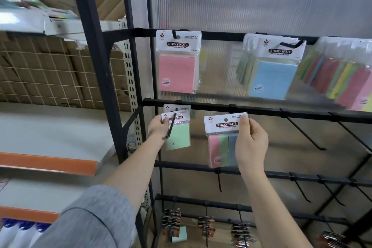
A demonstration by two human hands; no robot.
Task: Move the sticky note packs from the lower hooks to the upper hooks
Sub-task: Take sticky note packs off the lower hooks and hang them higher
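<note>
Sticky note packs are seen at two heights on the black wire display rack (221, 107). Left of centre, a green-padded sticky note pack in a clear sleeve with a white header card (178, 134) hangs on a thin black lower hook (171, 127), with another header card visible just behind it. The left hand (158, 128) is placed at this pack's left edge, its fingers curled onto the header card; how firmly the card is pinched cannot be told. To the right, at mid-frame, a pink, green and blue striped sticky note pack with a white header card (224, 140) is held clear of any hook by the right hand (251, 144), with the fingertips closed on the card's right edge. Above, in the upper half of the frame, a pink-padded pack (177, 66) and a blue-padded pack (272, 78) already hang from upper hooks, and more multicoloured packs are crowded at the far right.

Several slips are judged possible. The green pack could catch on the hook's upturned tip if it is pulled at an angle, and the card hole could be torn. The striped pack, held only at one edge, could swing or be dropped. Its small hole could also be missed against the upper hook, especially where packs already crowd it.
</note>
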